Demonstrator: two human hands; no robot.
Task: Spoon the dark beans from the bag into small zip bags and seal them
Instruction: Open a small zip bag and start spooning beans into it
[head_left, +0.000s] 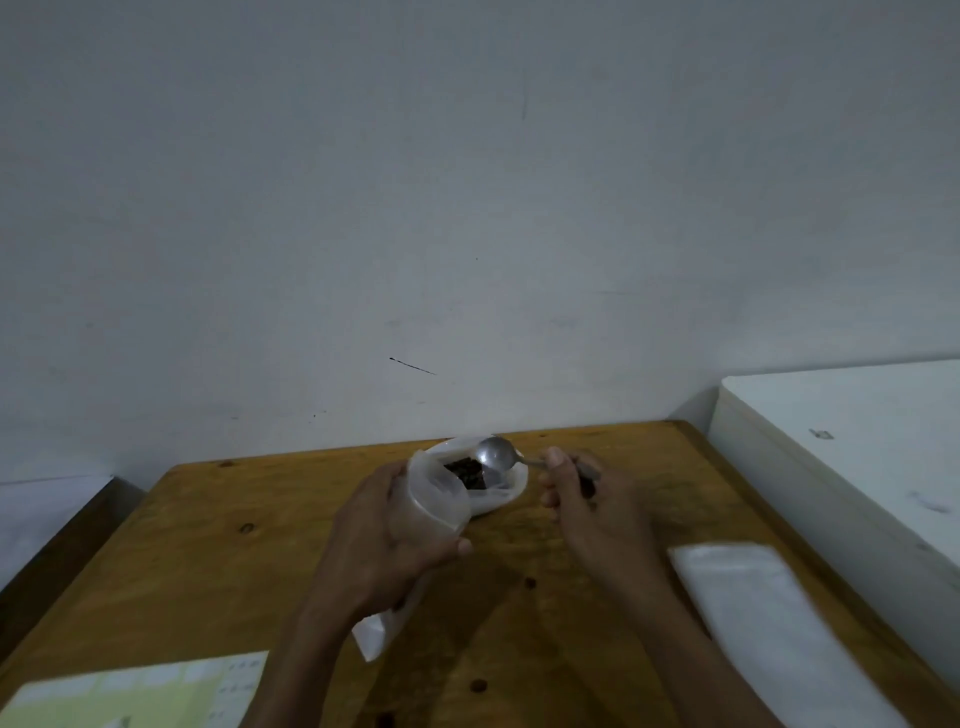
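Beans (470, 472) sit dark in the open bag (506, 486) lying at the far edge of the wooden surface (208, 545), its mouth turned toward the person so a spoon can reach in without lifting it. The right hand (587, 499) has its grip clamped on the handle of the spoon (496, 453), fingers curled round it, with the bowl held just above the beans and showing pale metal; whether any beans lie in it is hard to tell. The left hand (387, 525) has its grip wrapped around a small zip bag (434, 499), squeezing the sides so the mouth bulges into a round opening, and holds that opening right next to the bean bag. That closeness looks deliberate: the loaded spoon would have only a short way to travel, so fewer beans should spill. The lower end of the zip bag hangs out beneath the wrist and appears empty, so filling of this one seems barely begun, and the seal is not yet pressed. A stack of flat clear bags (769, 613) waits on the right, within easy reach of the spoon hand. A yellow-green printed sheet (130, 696) lies at the near left corner.
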